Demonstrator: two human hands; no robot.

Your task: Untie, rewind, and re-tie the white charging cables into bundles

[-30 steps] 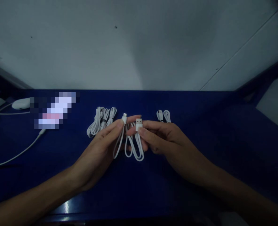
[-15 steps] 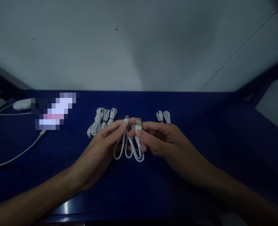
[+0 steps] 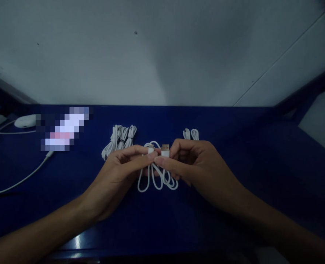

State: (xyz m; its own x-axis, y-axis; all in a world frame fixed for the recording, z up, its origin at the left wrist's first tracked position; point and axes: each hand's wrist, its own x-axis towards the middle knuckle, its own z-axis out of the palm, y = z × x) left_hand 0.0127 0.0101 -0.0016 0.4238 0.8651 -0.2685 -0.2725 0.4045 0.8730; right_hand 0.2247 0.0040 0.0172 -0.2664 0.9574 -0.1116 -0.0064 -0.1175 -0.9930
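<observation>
Two hands: left hand (image 3: pixel 115 168) and right hand (image 3: pixel 203 165), lower centre of frame, thumb tips nearly meeting.
Left grip: thumb and fingers pinching the small plug (image 3: pixel 150 149) near its base, metal end up.
Right grip: thumb across the foot of the wide plug (image 3: pixel 165 151), fingers curled behind; reads as a pinch, rear contact hidden.
Cable (image 3: pixel 166 179): centre of frame, between the hands; loops hang below the fingertips, one arc shows behind the plugs.
Plug handling: ends stand side by side, just apart. Judged best: grip white housings only, leave metal bare, hold both tops level and in plain sight.
Loop handling: strands cross, so ease rather than tug; a hard pull would probably strain the cord at a plug neck. Lower fingers should bear the slack.
Bundles (image 3: pixel 119 141): left of centre, white, dark ties on some; left hand overlaps them in view, touching or not unclear.
Coils (image 3: pixel 195 135): right of centre, partly masked by right hand.
Device (image 3: pixel 65 130): left of frame, lit, pixelated; lead at its lower end.
Wall (image 3: pixel 96 55): grey, across top of frame.
</observation>
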